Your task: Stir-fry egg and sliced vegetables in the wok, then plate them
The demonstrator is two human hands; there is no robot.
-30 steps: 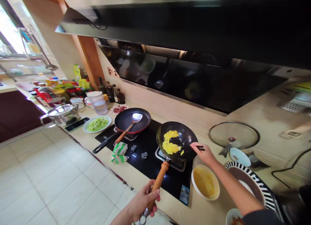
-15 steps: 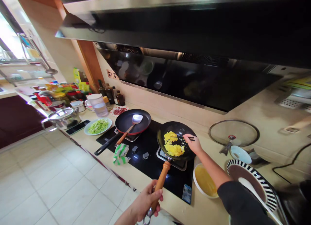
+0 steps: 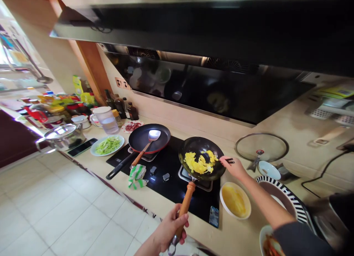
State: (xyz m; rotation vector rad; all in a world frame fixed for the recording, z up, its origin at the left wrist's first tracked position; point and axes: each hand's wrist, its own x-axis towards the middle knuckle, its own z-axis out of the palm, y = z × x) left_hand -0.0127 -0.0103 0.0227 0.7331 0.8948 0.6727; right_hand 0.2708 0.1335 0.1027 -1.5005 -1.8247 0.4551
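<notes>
My left hand (image 3: 173, 226) is wrapped round the wooden handle (image 3: 187, 199) of a dark wok (image 3: 201, 141), which sits on the right burner. Scrambled egg (image 3: 197, 163) lies broken up in the wok, spread in a curve toward its right side. At the wok's right rim, my right hand (image 3: 232, 166) is closed on dark chopsticks (image 3: 229, 161). Their back ends stick out above the hand; the tips are hard to make out against the egg and pan. Beside the wok stands a white bowl (image 3: 222, 202) with yellow egg residue inside.
A frying pan (image 3: 141, 136) with a spatula (image 3: 153, 135) rests on the left burner. Left of it are a plate of shredded green vegetable (image 3: 106, 145) and a water jug (image 3: 106, 119). A glass lid (image 3: 261, 143) leans on the wall. A striped-rim plate (image 3: 300, 208) lies at right.
My right hand has moved back from over the wok to its right rim. The egg has shifted and spread rightward. My left hand keeps its grip; the view has turned slightly.
</notes>
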